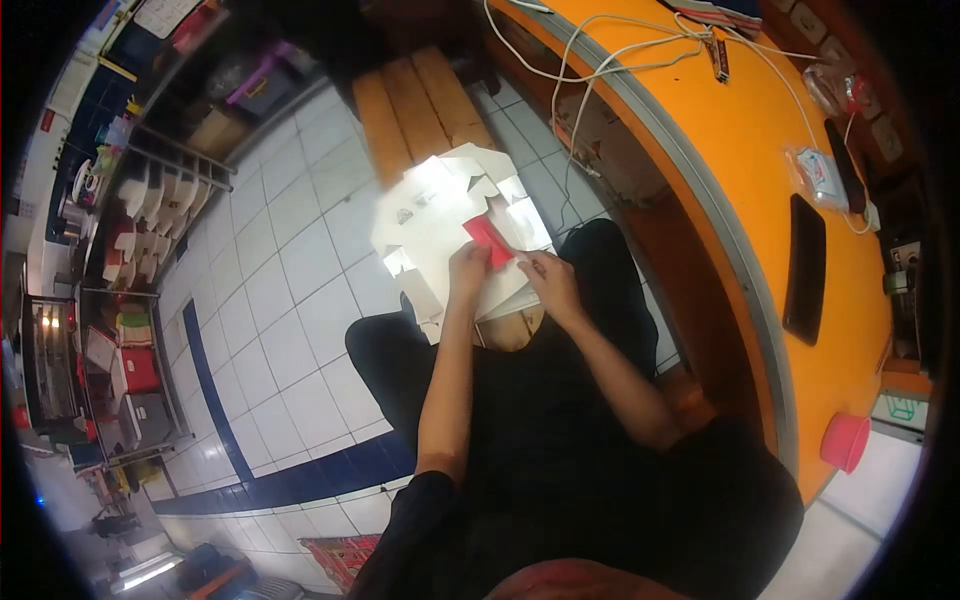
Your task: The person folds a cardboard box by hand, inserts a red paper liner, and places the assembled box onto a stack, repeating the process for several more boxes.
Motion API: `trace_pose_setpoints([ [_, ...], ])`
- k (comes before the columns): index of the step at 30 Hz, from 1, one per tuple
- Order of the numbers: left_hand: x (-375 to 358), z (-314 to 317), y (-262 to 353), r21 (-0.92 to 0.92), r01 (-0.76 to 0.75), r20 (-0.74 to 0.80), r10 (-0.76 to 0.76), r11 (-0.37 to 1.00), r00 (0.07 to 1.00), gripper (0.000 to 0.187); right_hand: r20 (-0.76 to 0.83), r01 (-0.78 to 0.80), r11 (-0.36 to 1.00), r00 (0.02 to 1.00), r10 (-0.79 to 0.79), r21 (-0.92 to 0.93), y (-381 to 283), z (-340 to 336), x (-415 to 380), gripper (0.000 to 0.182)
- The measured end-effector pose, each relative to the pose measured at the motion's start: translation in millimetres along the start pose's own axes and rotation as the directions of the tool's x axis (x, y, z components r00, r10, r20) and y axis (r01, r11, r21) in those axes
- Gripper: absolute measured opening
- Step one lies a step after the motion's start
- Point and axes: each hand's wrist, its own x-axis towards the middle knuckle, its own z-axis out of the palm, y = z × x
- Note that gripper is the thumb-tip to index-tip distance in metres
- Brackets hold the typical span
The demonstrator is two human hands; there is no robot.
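A small red sheet (484, 236), perhaps paper or plastic, lies over an unfolded white cardboard box blank (425, 228) with cut flaps. My left hand (468, 272) has its fingers closed on the sheet's lower left edge. On the right side, my right hand (552, 282) is closed in a pinch by the sheet's right corner. Something thin and pale shows at those fingertips, too small to name. The cardboard rests in front of my lap on a wooden bench (405, 105), with layers of white board beneath its near right edge.
An orange counter (735, 165) curves along my right, with white cables (610, 70), a dark flat object (805, 270) and a pink cup (845, 443). Loaded shelves (160, 205) stand at left beyond the white tiled floor (270, 320).
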Motion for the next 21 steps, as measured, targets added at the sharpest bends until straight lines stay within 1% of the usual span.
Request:
trace_pose_setpoints([
  [2, -9, 12, 6, 0.198, -0.145, -0.005, 0.149, 0.969, 0.989, 0.017, -0.022, 0.163, 0.986, 0.986, -0.163, 0.029, -3, 5, 1, 0.023],
  [3, -10, 11, 5, 0.366, -0.188, 0.078, 0.171, 0.911, 0.982, 0.020, -0.023, 0.163, 0.986, 0.986, -0.162, 0.028, -5, 6, 1, 0.023],
  [4, -14, 17, -2, 0.256, -0.208, 0.075, 0.195, 0.944, 0.978, 0.020, -0.023, 0.130, 0.990, 0.991, -0.129, 0.051, -7, 6, 3, 0.023],
  [6, -18, 20, -1, 0.235, -0.120, 0.065, 0.107, 0.965, 0.992, 0.028, -0.016, 0.058, 0.993, 0.998, -0.056, 0.102, -11, 9, 2, 0.023],
  [7, -18, 21, -3, 0.236, -0.117, 0.065, 0.104, 0.965, 0.992, 0.028, -0.015, 0.055, 0.993, 0.998, -0.053, 0.102, -21, 7, 1, 0.023],
  [9, -21, 24, -7, 0.540, -0.151, 0.034, 0.157, 0.828, 0.987, 0.031, 0.040, -0.132, 0.979, 0.991, 0.128, 0.158, -37, -1, -3, 0.023],
  [10, -31, 31, -1, 0.538, -0.145, 0.032, 0.151, 0.830, 0.988, 0.031, 0.043, -0.138, 0.978, 0.990, 0.133, 0.155, -24, 4, -4, 0.023],
  [11, -43, 40, 5, 0.632, -0.153, 0.021, 0.180, 0.760, 0.983, 0.031, -0.025, -0.072, 0.989, 0.997, 0.076, 0.126, -10, 12, 0, 0.025],
  [12, -49, 45, 9, 0.718, -0.157, 0.014, 0.211, 0.678, 0.977, 0.033, -0.091, -0.006, 0.996, 0.996, 0.014, 0.094, -11, 13, 3, 0.028],
  [13, -44, 42, 4, 0.691, -0.156, 0.041, 0.177, 0.706, 0.983, 0.034, -0.090, -0.008, 0.995, 0.996, 0.017, 0.096, -12, 12, 4, 0.028],
  [14, -42, 40, 6, 0.692, -0.157, 0.043, 0.178, 0.705, 0.983, 0.034, 0.000, -0.161, 0.971, 0.987, 0.163, 0.178, -11, 10, 6, 0.027],
  [15, -42, 37, 10, 0.642, -0.159, 0.099, 0.124, 0.750, 0.987, 0.034, 0.100, -0.315, 0.917, 0.949, 0.300, 0.243, -11, 7, 7, 0.026],
  [16, -45, 33, 14, 0.590, -0.149, 0.155, 0.070, 0.794, 0.985, 0.034, 0.101, -0.321, 0.916, 0.947, 0.305, 0.242, -11, 8, 8, 0.026],
  [17, -42, 28, 21, 0.603, -0.178, 0.263, 0.017, 0.777, 0.965, 0.037, 0.085, -0.304, 0.925, 0.953, 0.292, 0.226, -12, 11, 12, 0.027],
  [18, -40, 21, 19, 0.602, -0.176, 0.262, 0.016, 0.778, 0.965, 0.037, 0.071, -0.286, 0.935, 0.958, 0.277, 0.209, -9, 13, 15, 0.027],
  [19, -39, 14, 15, 0.482, -0.175, 0.256, 0.053, 0.858, 0.965, 0.038, 0.072, -0.288, 0.935, 0.958, 0.279, 0.210, -1, 17, 14, 0.027],
  [20, -36, 4, 13, 0.354, -0.176, 0.247, 0.090, 0.919, 0.965, 0.040, -0.004, -0.156, 0.979, 0.987, 0.158, 0.129, 5, 22, 15, 0.026],
  [21, -39, -6, 21, 0.514, -0.309, 0.169, 0.258, 0.800, 0.951, 0.040, -0.071, -0.028, 0.999, 0.997, 0.030, 0.040, 10, 25, 16, 0.026],
])
